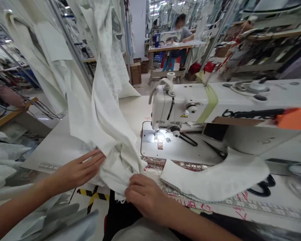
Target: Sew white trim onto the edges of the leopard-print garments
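A long white cloth garment piece (pixel 107 134) hangs from high on the left and bunches on the sewing table. My left hand (pixel 80 165) lies against the bunched fold with its fingers spread. My right hand (pixel 145 194) has its fingers curled over the frayed lower edge of the cloth, gripping it. To the right of that hand, a curved white fabric piece (pixel 210 180) lies flat on the table. A white industrial sewing machine (pixel 173 107) stands beyond both hands, its lit needle area (pixel 157 137) free of cloth.
Black-handled scissors (pixel 215 149) lie by the machine arm. Further white garments (pixel 47 60) hang on a rack at the left. A co-worker (pixel 180 36) stands at a table in the background. Shelves of materials (pixel 261 50) fill the back right.
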